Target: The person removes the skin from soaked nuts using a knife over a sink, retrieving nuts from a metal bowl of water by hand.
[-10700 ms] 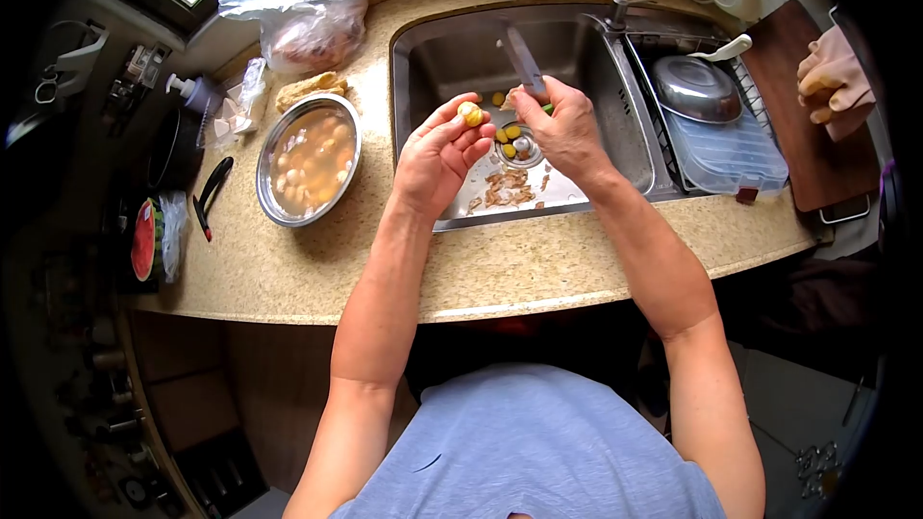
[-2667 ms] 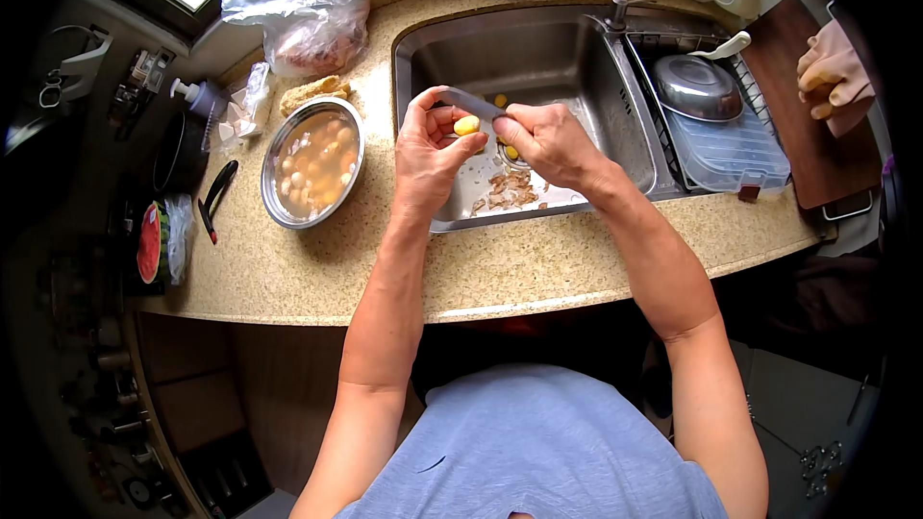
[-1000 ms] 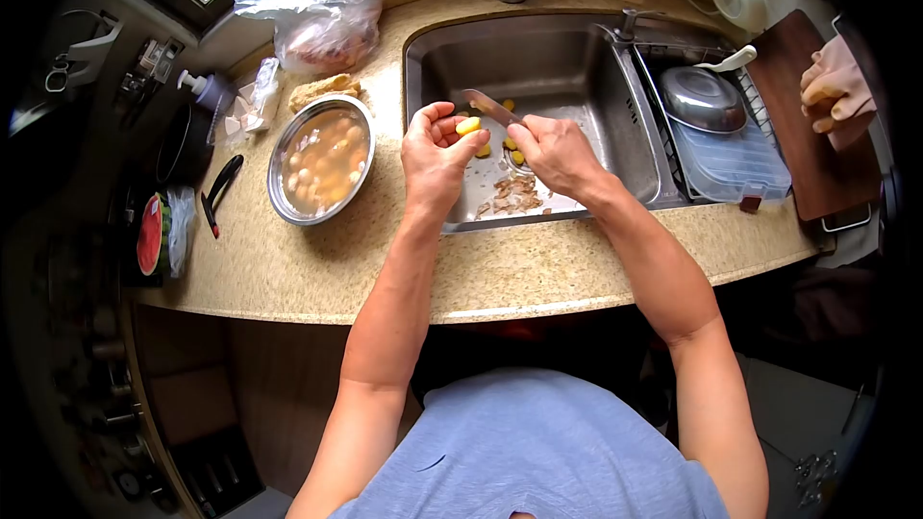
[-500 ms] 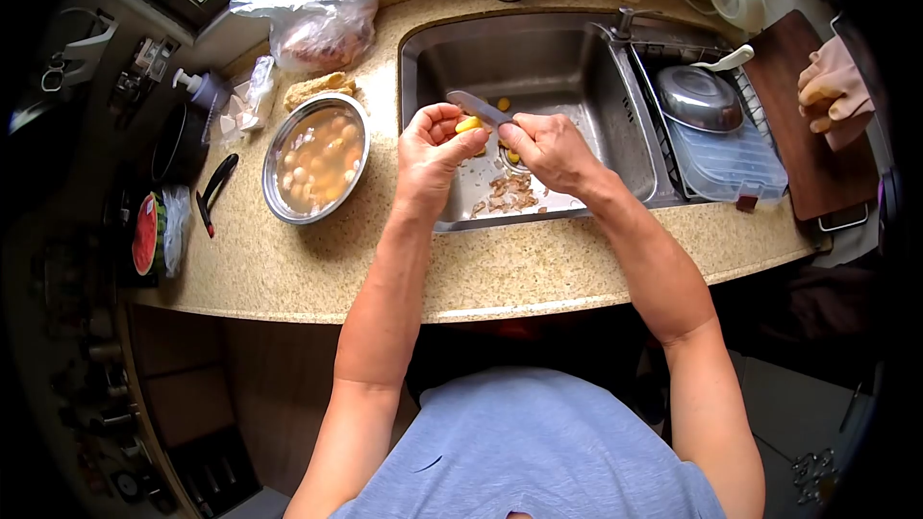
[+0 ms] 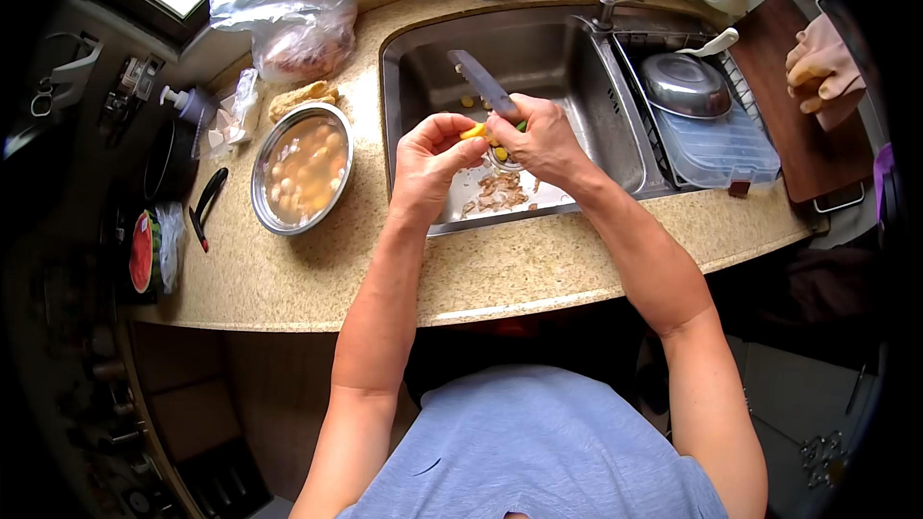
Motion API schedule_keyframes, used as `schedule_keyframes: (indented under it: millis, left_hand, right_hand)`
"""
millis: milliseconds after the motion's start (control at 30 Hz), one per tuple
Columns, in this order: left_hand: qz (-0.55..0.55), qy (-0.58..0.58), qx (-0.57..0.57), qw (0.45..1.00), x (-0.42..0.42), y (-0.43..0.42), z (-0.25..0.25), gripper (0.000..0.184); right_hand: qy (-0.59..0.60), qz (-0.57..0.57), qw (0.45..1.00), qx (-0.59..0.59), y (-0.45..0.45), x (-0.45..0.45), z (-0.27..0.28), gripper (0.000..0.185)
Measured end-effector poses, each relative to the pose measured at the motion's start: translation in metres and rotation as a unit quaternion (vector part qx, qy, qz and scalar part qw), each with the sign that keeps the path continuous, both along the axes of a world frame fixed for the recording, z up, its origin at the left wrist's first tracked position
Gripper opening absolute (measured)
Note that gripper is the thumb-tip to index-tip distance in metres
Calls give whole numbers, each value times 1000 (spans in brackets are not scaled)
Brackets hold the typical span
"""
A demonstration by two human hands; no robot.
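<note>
Head view's got your left hand pinching a yellow piece over the sink, your right hand wrapped round the knife (it's angled away from you), bowl on the tabletop nearby.

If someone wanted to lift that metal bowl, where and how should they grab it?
I'd take the metal bowl by opposite sides of its rim, one palm at the left and one at the right, coming from the counter's front edge. It is wide and round, shows no handle, and holds cloudy liquid, so a level two-sided hold would probably spill least.
</note>
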State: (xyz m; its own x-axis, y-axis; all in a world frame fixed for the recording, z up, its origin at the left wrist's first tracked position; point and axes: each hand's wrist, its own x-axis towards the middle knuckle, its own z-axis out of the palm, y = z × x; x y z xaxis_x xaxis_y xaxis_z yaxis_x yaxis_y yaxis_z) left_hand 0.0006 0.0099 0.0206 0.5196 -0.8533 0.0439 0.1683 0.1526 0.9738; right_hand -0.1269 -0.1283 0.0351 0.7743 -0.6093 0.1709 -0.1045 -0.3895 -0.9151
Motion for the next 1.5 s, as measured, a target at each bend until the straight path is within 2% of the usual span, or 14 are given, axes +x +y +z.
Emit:
schedule_keyframes:
  millis: [67,133,233,300,367,433,533,667,867,933,1033,1367,1467,1500]
  left_hand:
    - [-16,29,-1,999,0,0,2,23]
    - [-11,120,-53,991,-1,-2,5,24]
    - [4,199,-62,978,7,-1,3,28]
    - [-4,210,-71,975,13,2,-1,29]
    - [-30,237,-91,967,17,2,-6,30]
    - [-20,228,-81,970,16,0,-8,30]
    - [5,217,-87,972,15,-3,-15,30]
    - [-6,220,-115,969,13,-5,-16,29]
    - [27,180,-107,978,8,-5,-10,26]
    - [35,169,-108,979,8,-4,-8,25]
    - [35,178,-108,978,9,-4,-7,26]
    - [35,183,-100,977,9,-4,-8,22]
    - [22,176,-113,978,14,-2,-17,23]
    - [8,165,-119,979,14,-2,-16,24]
  right_hand:
    - [8,-19,1000,-7,-7,2,-9,21]
    - [30,-42,998,-27,-9,2,-9,19]
    - [22,-50,998,-24,-10,3,-12,21]
    - [-4,-38,999,-13,-8,5,-13,25]
    - [1,-26,998,-64,-4,2,-5,26]
    - [13,-7,998,-62,2,0,2,27]
    - [18,40,988,-151,8,0,0,28]
    - [15,41,990,-136,10,-1,3,28]
    - [8,27,980,-195,8,0,-5,28]
    - [69,-2,976,-208,6,0,-5,28]
    - [5,5,979,-206,8,-2,3,29]
    - [38,-7,978,-203,4,-2,1,30]
    - [10,30,981,-189,6,-4,5,32]
    - [26,32,971,-236,6,-4,5,32]
